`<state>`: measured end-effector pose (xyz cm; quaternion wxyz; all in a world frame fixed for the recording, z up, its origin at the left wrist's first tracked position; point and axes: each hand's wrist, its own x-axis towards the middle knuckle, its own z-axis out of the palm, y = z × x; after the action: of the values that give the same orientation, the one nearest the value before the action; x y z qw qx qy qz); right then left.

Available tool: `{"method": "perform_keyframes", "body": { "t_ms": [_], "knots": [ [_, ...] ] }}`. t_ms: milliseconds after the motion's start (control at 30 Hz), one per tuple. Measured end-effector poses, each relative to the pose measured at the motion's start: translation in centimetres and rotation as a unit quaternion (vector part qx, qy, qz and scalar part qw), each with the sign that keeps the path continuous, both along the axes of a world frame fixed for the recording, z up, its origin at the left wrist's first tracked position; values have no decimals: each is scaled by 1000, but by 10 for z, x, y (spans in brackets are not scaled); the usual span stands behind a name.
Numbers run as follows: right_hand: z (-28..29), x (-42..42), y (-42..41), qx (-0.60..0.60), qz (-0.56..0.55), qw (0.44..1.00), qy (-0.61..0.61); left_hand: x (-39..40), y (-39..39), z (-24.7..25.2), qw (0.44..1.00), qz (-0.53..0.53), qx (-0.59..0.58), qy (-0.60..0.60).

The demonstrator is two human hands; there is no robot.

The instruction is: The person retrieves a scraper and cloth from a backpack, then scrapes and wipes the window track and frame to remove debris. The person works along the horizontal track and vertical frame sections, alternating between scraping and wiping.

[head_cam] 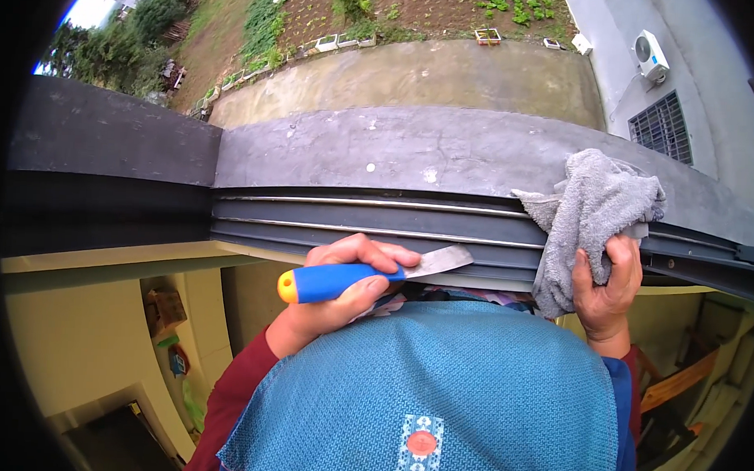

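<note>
A putty knife (341, 283) with a blue handle and an orange end lies in my left hand (344, 281), its metal blade pointing right over the inner rails of a dark window track (377, 220). Further right, my right hand (609, 287) grips a grey terry cloth (596, 206). The cloth drapes over the track, and its upper part lies on the grey outer sill (380, 148). Fingers and thumb of the right hand pinch its lower right side.
A dark window frame (104, 207) stands at the left, and a sliding frame part (700, 268) at the right. Beyond the sill, well below, are a concrete strip (420, 75) and a garden. A wall carries an air-conditioner unit (651, 56) and a barred window (661, 127).
</note>
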<state>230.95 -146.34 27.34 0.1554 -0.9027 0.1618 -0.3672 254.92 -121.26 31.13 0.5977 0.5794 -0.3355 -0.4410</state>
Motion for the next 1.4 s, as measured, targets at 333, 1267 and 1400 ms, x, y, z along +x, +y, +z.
{"method": "perform_keyframes", "body": {
  "t_ms": [333,1267,1400],
  "knots": [
    [-1,-1,-2,-2,-4,1000,-2,1,5,-2,999,19,-7,27],
    [-1,1,1,-30,-9,999,-14,12,40,12,990,104,4,90],
    [0,1,1,-30,-5,999,-16,8,36,6,993,87,50,65]
  ]
}}
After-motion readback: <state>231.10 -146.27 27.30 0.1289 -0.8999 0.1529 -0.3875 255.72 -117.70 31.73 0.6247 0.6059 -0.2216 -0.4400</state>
